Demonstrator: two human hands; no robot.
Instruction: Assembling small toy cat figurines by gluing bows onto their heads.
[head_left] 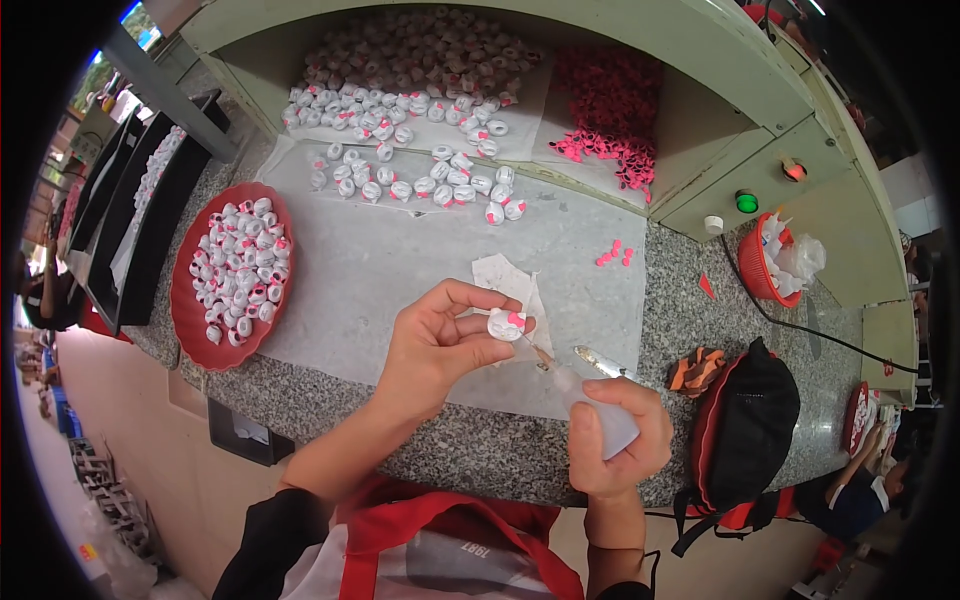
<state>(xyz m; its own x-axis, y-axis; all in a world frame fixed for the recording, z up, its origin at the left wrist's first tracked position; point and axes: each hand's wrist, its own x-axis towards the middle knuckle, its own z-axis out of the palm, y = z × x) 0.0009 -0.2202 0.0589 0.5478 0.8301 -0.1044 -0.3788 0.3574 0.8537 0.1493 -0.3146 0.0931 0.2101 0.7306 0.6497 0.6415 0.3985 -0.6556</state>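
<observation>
My left hand [425, 340] pinches a small white cat-head piece [503, 326] with a pink bow between thumb and fingers, above the sheet. My right hand [635, 440] is wrapped round a whitish squeeze bottle [612, 428], tilted so its thin nozzle points at the piece; the tip is at or very near the piece's right side. Just above the right thumb shows a silvery blade-like tool [597, 360]; whether that hand also holds it, I cannot tell. Under the left fingers lies a creased scrap of paper [500, 275]. A few loose pink bows [615, 254] lie to the right.
Many white pieces [430, 185] spread across the pale sheet [340, 250] and into the shelf. Pink bows [610, 150] heap at the shelf's right. A red tray [185, 330] of pieces stands left; a red basket [758, 270], orange-black cloth [697, 372] and black bag [755, 430] sit right.
</observation>
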